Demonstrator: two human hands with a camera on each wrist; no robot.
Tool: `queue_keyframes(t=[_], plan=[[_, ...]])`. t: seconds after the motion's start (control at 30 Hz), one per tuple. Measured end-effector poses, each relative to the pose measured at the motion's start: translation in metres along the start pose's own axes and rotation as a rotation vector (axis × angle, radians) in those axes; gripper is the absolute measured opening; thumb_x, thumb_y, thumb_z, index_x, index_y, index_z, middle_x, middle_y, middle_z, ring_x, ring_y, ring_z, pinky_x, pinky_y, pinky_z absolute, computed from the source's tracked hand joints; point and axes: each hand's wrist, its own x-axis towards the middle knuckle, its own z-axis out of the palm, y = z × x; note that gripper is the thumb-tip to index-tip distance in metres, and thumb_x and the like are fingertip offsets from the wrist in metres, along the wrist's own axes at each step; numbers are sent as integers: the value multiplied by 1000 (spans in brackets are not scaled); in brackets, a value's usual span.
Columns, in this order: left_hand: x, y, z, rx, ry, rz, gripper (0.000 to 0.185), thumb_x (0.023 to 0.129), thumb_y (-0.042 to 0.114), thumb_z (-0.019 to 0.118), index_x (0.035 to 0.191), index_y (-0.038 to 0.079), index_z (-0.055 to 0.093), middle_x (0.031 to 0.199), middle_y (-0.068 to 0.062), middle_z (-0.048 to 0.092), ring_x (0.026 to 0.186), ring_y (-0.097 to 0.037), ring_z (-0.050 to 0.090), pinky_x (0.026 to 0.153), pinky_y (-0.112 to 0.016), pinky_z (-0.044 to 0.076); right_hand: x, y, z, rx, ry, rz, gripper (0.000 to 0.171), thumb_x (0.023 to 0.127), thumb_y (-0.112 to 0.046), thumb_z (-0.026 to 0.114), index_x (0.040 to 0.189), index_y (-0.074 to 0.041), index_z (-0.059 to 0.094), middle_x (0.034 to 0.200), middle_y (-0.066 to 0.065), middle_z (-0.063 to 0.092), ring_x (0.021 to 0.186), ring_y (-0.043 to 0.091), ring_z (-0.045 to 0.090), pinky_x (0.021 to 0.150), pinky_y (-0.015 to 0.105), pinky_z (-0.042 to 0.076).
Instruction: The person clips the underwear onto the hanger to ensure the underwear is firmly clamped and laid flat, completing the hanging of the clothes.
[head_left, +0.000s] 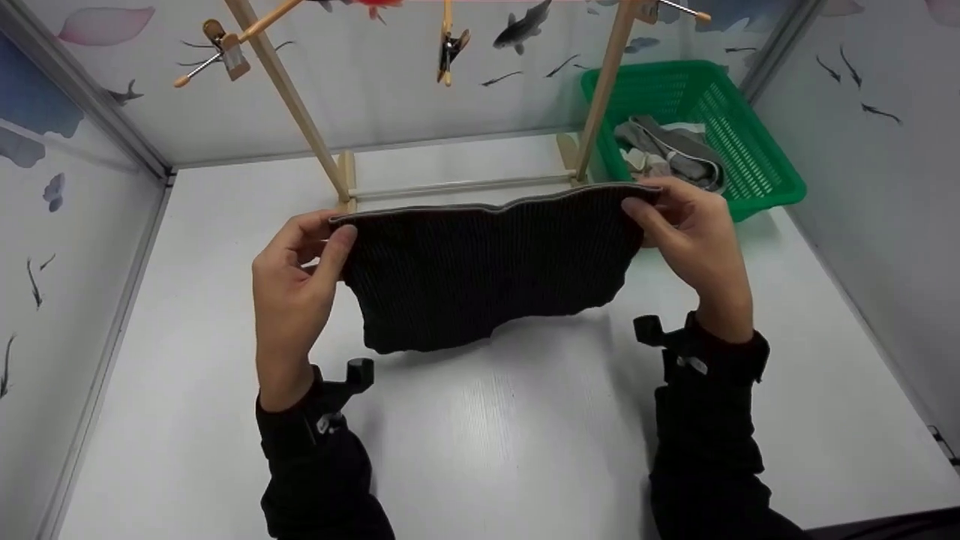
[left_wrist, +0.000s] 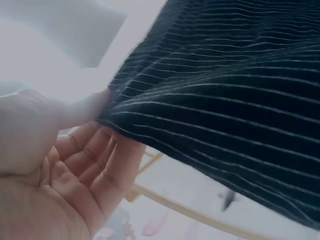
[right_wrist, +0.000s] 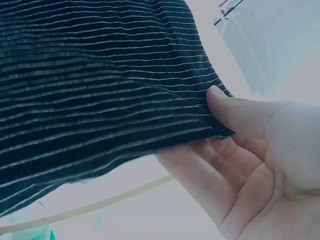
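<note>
Both hands, left hand (head_left: 296, 274) and right hand (head_left: 694, 232), pinch the dark ribbed cloth (head_left: 487, 270) by its top corners, so I'd keep that edge taut and level before lifting toward the clips (head_left: 452, 49) at 12 o'clock.

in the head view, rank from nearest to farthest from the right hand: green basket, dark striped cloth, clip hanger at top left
1. dark striped cloth: pinched by the right hand at its right top corner.
2. green basket: just behind that hand, on the table's right.
3. clip hanger: far off at the rack's upper left.

Wooden rack (head_left: 300, 112) cut off at top; basket (head_left: 757, 161) clothes partly hidden.
</note>
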Motion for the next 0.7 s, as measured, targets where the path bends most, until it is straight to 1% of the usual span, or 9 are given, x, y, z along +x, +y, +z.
queue_keyframes(t=[0.07, 0.13, 0.23, 0.3, 0.4, 0.47, 0.5, 0.6, 0.7], plan=[[-2, 5, -2, -15, 0, -23, 19, 97, 9, 70, 113, -1, 71, 95, -6, 69, 75, -19, 65, 59, -21, 54, -1, -3, -1, 34, -11, 19, 19, 97, -5, 68, 115, 0, 73, 102, 5, 71, 80, 13, 70, 65, 21, 57], [-3, 7, -3, -11, -10, -44, 18, 97, 9, 70, 112, -1, 71, 95, -7, 69, 73, -20, 65, 58, -21, 54, -2, -4, -2, 54, -32, 39, 19, 97, -5, 68, 115, 0, 73, 100, 8, 71, 75, 14, 71, 61, 23, 57], [-2, 2, -5, -3, -51, -83, 19, 97, 11, 71, 111, -1, 71, 94, -6, 69, 72, -20, 65, 59, -22, 55, 0, -1, -3, 28, -81, 54, 18, 98, -8, 68, 114, 0, 73, 95, 7, 71, 70, 15, 71, 59, 24, 58], [0, -7, -4, 11, -92, -121, 19, 97, 13, 71, 110, -1, 71, 95, -7, 69, 72, -19, 65, 59, -23, 56, 1, 2, -3, -18, -123, 46, 17, 98, -9, 69, 112, -1, 74, 92, 5, 71, 71, 13, 70, 61, 22, 57], [5, -24, -2, 25, -163, -184, 20, 98, 14, 70, 111, -1, 70, 96, -8, 69, 74, -18, 66, 60, -26, 57, 4, 12, 0, -75, -190, 31, 15, 98, -11, 69, 108, -2, 74, 87, 4, 71, 71, 12, 67, 62, 18, 53], [8, -36, 0, 65, -199, -216, 21, 99, 15, 69, 111, -2, 69, 98, -10, 70, 77, -18, 67, 61, -25, 57, 6, 21, 3, -85, -237, 38, 14, 98, -11, 69, 107, -1, 74, 86, 6, 71, 69, 13, 66, 62, 18, 51], [10, -43, 1, 85, -211, -227, 21, 99, 15, 69, 112, -2, 69, 98, -10, 70, 78, -18, 67, 62, -24, 57, 8, 25, 6, -76, -261, 52, 14, 98, -12, 69, 106, -1, 73, 86, 7, 72, 69, 13, 67, 61, 19, 53], [15, -61, 6, 148, -228, -244, 21, 100, 14, 67, 114, -2, 68, 100, -12, 71, 83, -19, 67, 66, -21, 54, 13, 40, 13, -44, -327, 117, 18, 100, -13, 67, 110, 1, 71, 92, 14, 72, 74, 16, 70, 62, 24, 57], [18, -78, 13, 180, -212, -259, 22, 99, 14, 67, 115, -2, 68, 102, -13, 71, 85, -22, 68, 68, -20, 53, 18, 54, 19, -19, -375, 189, 22, 102, -16, 64, 112, 3, 68, 98, 19, 71, 81, 19, 72, 65, 30, 59]])
